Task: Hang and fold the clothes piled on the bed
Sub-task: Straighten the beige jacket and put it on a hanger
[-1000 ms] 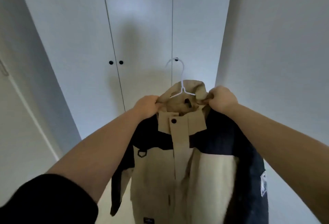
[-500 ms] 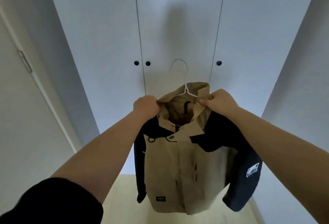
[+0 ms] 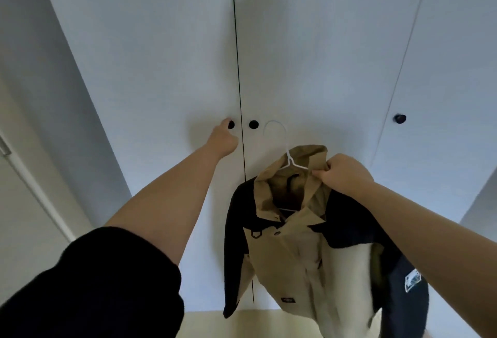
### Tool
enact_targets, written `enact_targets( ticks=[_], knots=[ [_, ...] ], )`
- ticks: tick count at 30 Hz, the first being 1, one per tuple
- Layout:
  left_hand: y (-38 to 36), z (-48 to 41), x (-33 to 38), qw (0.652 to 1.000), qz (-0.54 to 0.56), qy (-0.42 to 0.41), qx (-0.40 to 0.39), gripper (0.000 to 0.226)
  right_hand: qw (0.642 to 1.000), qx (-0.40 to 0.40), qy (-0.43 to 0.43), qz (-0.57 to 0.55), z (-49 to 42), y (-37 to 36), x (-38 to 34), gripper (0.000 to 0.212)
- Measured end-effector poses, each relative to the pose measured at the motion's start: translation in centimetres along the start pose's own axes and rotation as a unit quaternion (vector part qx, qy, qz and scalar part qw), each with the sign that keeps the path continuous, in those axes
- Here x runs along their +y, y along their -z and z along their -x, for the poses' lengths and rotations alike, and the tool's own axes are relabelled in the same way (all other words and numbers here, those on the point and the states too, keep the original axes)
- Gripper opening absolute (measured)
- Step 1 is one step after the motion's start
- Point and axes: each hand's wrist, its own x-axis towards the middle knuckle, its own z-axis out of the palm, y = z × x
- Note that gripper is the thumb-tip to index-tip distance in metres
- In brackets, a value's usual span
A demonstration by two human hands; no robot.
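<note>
A beige and navy hooded jacket [image 3: 298, 251] hangs on a white wire hanger [image 3: 289, 159] in front of the white wardrobe doors [image 3: 161, 68]. My right hand [image 3: 344, 175] grips the jacket's collar together with the hanger's right shoulder and holds the whole garment up. The hanger's hook [image 3: 274, 128] is free in the air just right of the door gap. My left hand [image 3: 223, 138] is stretched out to the left door's black knob [image 3: 231, 124], with curled fingers touching it.
A second black knob [image 3: 253, 124] sits just right of the door gap, and a third knob [image 3: 400, 118] is on the far right door. Grey walls close in on both sides. A pale floor strip [image 3: 204, 324] shows below the jacket.
My left hand has let go of the jacket collar and reached up to the left door's knob. The jacket now hangs from my right hand alone, and I stand closer to the doors.
</note>
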Motion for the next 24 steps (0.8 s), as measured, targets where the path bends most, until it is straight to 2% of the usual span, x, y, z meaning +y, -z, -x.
enact_targets(
  ticks=[3,6,8,13,16,20,22,24],
  knots=[
    [-1.0,-3.6,0.2,0.999,-0.051,-0.001,0.014,0.051,0.999,-0.017,-0.029,-0.009,-2.1,-1.0,-0.2,0.041],
    [-2.2,-4.7,0.0,0.990,-0.097,-0.002,0.100,0.035,0.997,-0.039,-0.057,-0.019,-3.0,-1.9,0.3,0.040],
    [-2.5,-5.1,-0.2,0.983,-0.130,-0.002,0.129,0.029,0.997,-0.045,-0.069,-0.017,-3.3,-2.4,0.7,0.040],
    [-2.2,-5.7,-0.2,0.969,-0.230,-0.009,0.087,0.039,0.995,-0.069,-0.077,-0.004,-2.7,-2.8,1.1,0.024],
    [-1.8,-5.1,-0.2,0.970,-0.225,-0.040,0.089,0.032,0.991,-0.075,-0.092,0.054,-1.6,-2.8,1.3,0.030],
    [-1.9,-1.8,-0.6,0.969,-0.188,-0.059,0.152,0.015,0.980,-0.090,-0.141,0.105,0.3,-2.2,1.3,0.030],
    [-2.1,0.8,-1.1,0.965,-0.171,-0.066,0.188,0.012,0.982,-0.084,-0.123,0.117,1.4,-2.3,1.0,0.026],
    [-2.0,3.7,-1.6,0.959,-0.145,-0.069,0.234,0.017,0.982,-0.114,-0.100,0.115,2.6,-2.4,0.0,0.027]
  ],
)
